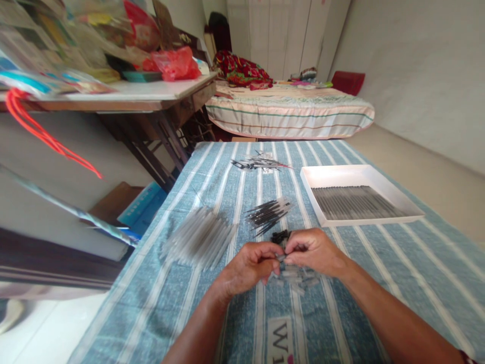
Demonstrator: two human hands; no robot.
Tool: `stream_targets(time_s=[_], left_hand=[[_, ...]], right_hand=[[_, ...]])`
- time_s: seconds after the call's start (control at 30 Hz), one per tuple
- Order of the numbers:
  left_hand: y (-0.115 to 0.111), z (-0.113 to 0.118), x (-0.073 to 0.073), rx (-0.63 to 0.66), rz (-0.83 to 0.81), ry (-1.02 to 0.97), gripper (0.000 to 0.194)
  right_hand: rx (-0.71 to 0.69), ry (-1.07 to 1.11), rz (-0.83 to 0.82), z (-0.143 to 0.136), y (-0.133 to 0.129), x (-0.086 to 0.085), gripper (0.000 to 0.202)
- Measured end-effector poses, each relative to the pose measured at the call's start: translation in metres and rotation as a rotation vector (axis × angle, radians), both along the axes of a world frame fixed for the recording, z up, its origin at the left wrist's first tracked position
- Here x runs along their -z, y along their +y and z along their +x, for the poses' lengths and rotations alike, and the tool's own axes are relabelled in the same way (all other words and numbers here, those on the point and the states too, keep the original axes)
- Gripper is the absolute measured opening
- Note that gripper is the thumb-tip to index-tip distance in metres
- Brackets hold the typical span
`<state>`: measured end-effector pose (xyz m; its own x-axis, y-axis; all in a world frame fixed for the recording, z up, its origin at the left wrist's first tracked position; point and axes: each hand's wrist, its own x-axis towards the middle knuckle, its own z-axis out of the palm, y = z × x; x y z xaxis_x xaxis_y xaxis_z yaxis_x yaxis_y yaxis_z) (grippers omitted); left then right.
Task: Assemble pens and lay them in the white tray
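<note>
My left hand (252, 265) and my right hand (312, 250) meet over the near middle of the table, fingertips pinched together. Between them is a small grey piece (281, 257), mostly covered by the fingers, perhaps a pen part. Below and partly behind the hands lies a loose pile of short translucent grey pieces (301, 280) that look like pen caps. Small black pieces (279, 236) sit just beyond the fingertips. Farther off is a bundle of thin dark refill-like sticks (268, 213). To the left, many translucent pen barrels (202, 237) lie side by side.
At right stands a shallow white box (373, 221) holding a row of grey pens (352, 202). More thin black sticks (261, 163) lie at the far end of the striped tablecloth (182, 298). A cluttered side table (144, 103) is at left; a bed (291, 119) stands beyond.
</note>
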<state>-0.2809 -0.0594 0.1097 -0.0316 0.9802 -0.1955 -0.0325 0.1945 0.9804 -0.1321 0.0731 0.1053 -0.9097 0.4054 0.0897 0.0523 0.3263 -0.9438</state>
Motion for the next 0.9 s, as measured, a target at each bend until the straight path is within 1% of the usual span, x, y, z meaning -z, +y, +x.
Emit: stream_targets(time_s=[0.1, 0.2, 0.3, 0.47, 0.53, 0.63, 0.7, 0.9], left_hand=[[0.0006, -0.0005, 0.0004, 0.012, -0.005, 0.015, 0.013], [0.0003, -0.0011, 0.0005, 0.009, -0.006, 0.001, 0.015], [-0.0003, -0.0015, 0.0008, 0.014, -0.006, -0.016, 0.016], [-0.0010, -0.0020, 0.0029, 0.010, 0.008, -0.017, 0.017], [-0.0009, -0.0024, 0.0039, 0.014, 0.010, 0.003, 0.017], [-0.0006, -0.0030, 0.0039, 0.028, 0.010, 0.034, 0.015], [-0.0005, -0.0030, 0.0029, 0.030, 0.012, 0.045, 0.013], [-0.0011, -0.0013, 0.0001, 0.034, -0.005, 0.040, 0.016]], right_hand=[[-0.002, 0.016, 0.030, 0.0024, 0.0006, 0.0008, 0.010], [-0.018, 0.017, 0.004, 0.0046, 0.0018, 0.0000, 0.005], [-0.020, 0.008, -0.026, 0.0060, 0.0022, -0.0012, 0.006], [-0.033, -0.034, -0.027, 0.0062, 0.0015, -0.0024, 0.007], [-0.040, -0.025, 0.039, 0.0058, 0.0012, -0.0035, 0.010], [-0.064, 0.016, 0.212, 0.0052, 0.0013, -0.0059, 0.013], [-0.082, 0.019, 0.258, 0.0051, 0.0017, -0.0067, 0.014], [-0.122, -0.067, 0.152, 0.0049, 0.0029, -0.0068, 0.017]])
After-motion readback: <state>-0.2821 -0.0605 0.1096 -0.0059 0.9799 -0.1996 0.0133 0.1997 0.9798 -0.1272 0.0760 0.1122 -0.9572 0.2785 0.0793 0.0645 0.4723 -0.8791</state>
